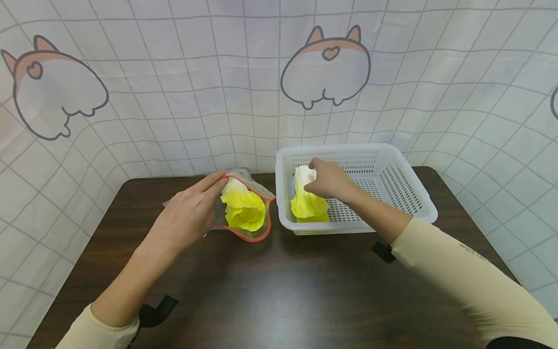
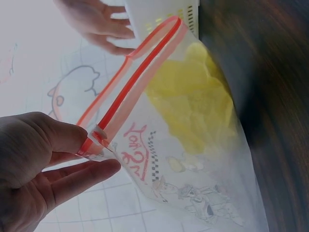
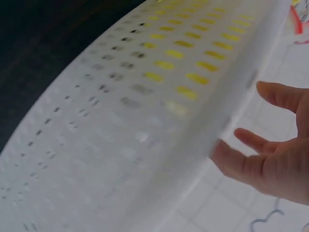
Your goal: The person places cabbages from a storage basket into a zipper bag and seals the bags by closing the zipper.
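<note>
My left hand [image 1: 189, 215] pinches the corner of a clear zip bag [image 2: 145, 159] between thumb and fingers, beside its white slider [image 2: 99, 134]. The bag has a red-orange zip edge, and its mouth gapes toward the basket. Inside it lies a yellow-and-white cabbage leaf [image 1: 246, 211]. My right hand [image 1: 329, 179] hovers over the left part of a white slotted basket [image 1: 405, 194], close above another cabbage leaf [image 1: 307, 206]. In the right wrist view the fingers are spread and loosely bent, with nothing between them.
Both bag and basket sit toward the back of a dark wooden table [image 1: 261, 291], the basket to the right. Behind and around it hangs a white grid-patterned curtain [image 1: 244, 87] with cartoon animals printed on it.
</note>
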The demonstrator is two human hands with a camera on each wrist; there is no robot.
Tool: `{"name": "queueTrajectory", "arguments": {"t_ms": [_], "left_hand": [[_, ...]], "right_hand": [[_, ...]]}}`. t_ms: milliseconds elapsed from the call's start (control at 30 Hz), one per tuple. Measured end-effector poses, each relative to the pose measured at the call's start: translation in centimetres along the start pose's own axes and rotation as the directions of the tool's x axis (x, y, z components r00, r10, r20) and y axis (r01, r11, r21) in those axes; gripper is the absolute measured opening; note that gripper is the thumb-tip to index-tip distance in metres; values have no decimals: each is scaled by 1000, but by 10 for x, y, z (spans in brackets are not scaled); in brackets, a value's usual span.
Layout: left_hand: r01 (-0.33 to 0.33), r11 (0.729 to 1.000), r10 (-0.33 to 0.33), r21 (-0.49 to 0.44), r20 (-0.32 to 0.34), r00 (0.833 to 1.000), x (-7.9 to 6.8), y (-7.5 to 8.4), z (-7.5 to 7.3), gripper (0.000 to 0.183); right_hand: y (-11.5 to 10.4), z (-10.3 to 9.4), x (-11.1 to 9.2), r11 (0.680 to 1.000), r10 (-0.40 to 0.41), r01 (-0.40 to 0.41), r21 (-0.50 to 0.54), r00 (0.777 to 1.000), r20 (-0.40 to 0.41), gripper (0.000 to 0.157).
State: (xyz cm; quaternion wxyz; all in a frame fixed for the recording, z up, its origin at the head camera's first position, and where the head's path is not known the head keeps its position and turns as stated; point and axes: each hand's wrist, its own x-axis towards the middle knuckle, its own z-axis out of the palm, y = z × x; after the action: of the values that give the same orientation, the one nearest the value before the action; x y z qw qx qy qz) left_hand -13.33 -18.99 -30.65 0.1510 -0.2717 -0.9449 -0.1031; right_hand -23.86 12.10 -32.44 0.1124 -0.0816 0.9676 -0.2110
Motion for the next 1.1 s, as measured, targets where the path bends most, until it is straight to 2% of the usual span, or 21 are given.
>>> {"name": "queueTrajectory", "arguments": {"t_ms": [100,200,367,633,833,1100], "left_hand": [[-1,1000,1,2,4,1000,0,0,0,61],[-2,1000,2,3,4,1000,-1,1,0,61],[-3,1000,3,1,10,1000,-1,1,-1,60],[-8,1000,8,1,22,1000,0,2,-1,61],[-6,1000,6,5,22,1000,0,1,0,60],[-16,1000,16,-1,16,1000,1,0,1,61]], "right_hand": [[8,3,5,989,75,-84,121,994,77,77],[12,6,7,958,133,-168,233,978,158,87],[15,12,11,909,158,-231,346,961,226,92],[15,19,17,865,183,-296,406,938,294,100],[14,22,18,845,175,-306,439,933,314,104],[17,21,19,826,179,-325,460,926,331,102]]}}
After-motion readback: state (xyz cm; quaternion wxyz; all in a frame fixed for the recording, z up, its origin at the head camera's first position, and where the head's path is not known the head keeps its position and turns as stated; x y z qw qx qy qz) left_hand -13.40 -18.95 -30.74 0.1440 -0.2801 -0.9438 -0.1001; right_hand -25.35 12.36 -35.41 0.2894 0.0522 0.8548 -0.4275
